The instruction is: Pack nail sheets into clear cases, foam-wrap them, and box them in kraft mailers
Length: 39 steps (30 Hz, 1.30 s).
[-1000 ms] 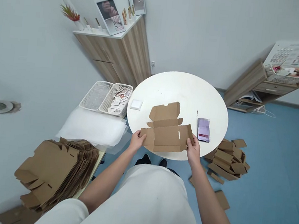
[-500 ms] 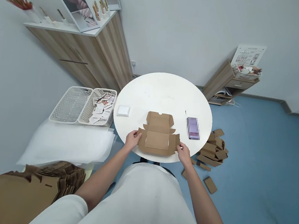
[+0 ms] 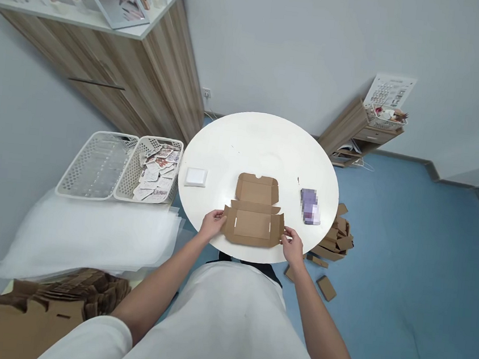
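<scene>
An unfolded brown cardboard box [image 3: 253, 224] lies near the front edge of the round white table [image 3: 264, 142]. Its lid panel points away from me, and its side flaps are partly raised. My left hand [image 3: 212, 224] pinches the left side flap between thumb and fingers. On the opposite side my right hand [image 3: 292, 244] grips the right flap, fingertips at its outer edge. A white square packet [image 3: 196, 177] rests to the left of the box, and a phone-like purple item [image 3: 310, 206], blurred out, is on the right.
Left of the table are two white baskets [image 3: 149, 169], one holding cards, above translucent sheets [image 3: 92, 238] and stacked flat cardboard [image 3: 14, 321]. Folded brown boxes [image 3: 333, 241] are piled on the floor at right. A wooden cabinet [image 3: 169, 75] stands behind left.
Both side flaps have been bent further upward, and my right hand has moved slightly inward with its flap. The camera view has shifted a little.
</scene>
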Motion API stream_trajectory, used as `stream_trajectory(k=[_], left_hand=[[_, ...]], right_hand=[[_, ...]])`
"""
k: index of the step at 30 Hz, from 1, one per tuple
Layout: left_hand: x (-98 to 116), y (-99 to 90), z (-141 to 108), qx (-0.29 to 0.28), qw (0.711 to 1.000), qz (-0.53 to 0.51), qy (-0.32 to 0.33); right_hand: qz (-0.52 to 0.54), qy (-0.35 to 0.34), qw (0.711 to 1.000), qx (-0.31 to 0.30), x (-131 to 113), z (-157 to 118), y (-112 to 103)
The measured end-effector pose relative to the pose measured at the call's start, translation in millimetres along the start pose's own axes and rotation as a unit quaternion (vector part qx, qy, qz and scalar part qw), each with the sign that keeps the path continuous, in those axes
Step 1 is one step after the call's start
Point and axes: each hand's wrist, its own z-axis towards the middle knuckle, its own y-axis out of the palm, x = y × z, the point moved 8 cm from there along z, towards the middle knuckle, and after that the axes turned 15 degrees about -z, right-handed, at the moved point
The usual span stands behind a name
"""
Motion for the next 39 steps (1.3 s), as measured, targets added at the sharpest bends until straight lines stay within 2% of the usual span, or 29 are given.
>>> stream_trajectory(k=[3,5,7,9,11,13,15,17,21,23,26,33,39], left_hand=[[4.0,-0.6,2.0,0.007,0.999,0.045,0.006],[13.9,-0.1,-2.3,0.017,0.992,0.115,0.042],[31.2,6.5,-14.1,0.029,0.968,0.219,0.118],[45.5,23.5,-30.8,0.019,0.924,0.331,0.193],[44.8,52.7,-45.3,-0.067,0.881,0.413,0.221],[35.6,77.5,-54.5,-0.15,0.843,0.471,0.211],[25.3,90.8,-55.9,-0.19,0.817,0.514,0.181],[17.8,96.1,-52.7,-0.201,0.8,0.543,0.154],[11.1,100.5,-46.9,-0.213,0.783,0.567,0.141],[10.8,101.5,-45.2,-0.209,0.78,0.572,0.141],[14.2,102.6,-42.8,-0.194,0.779,0.579,0.142],[30.1,102.9,-30.3,-0.163,0.764,0.61,0.131],[35.1,107.4,-18.6,-0.18,0.748,0.62,0.155]], right_hand=[[-0.006,-0.002,1.0,-0.003,-0.2,8.4,-1.9],[-0.033,-0.006,0.999,-0.01,-1.1,14.6,-4.8],[-0.089,-0.015,0.996,0.001,-4.3,22.3,-11.8],[-0.153,-0.034,0.987,0.033,-12.1,32.8,-22.2],[-0.2,-0.057,0.976,0.059,-24.4,47.4,-29.9],[-0.213,-0.077,0.973,0.046,-37.9,66.8,-28.0],[-0.2,-0.092,0.975,0.009,-51.0,89.3,-18.1],[-0.175,-0.1,0.979,-0.032,-61.9,111.7,-3.7],[-0.128,-0.047,0.986,-0.096,-64.9,147.2,24.0],[-0.13,-0.029,0.985,-0.113,-62.2,156.5,33.0],[-0.155,-0.04,0.98,-0.115,-59.9,161.5,38.0],[-0.151,-0.073,0.979,-0.119,-65.0,149.5,32.8],[-0.193,-0.111,0.966,-0.132,-74.6,123.2,32.8]])
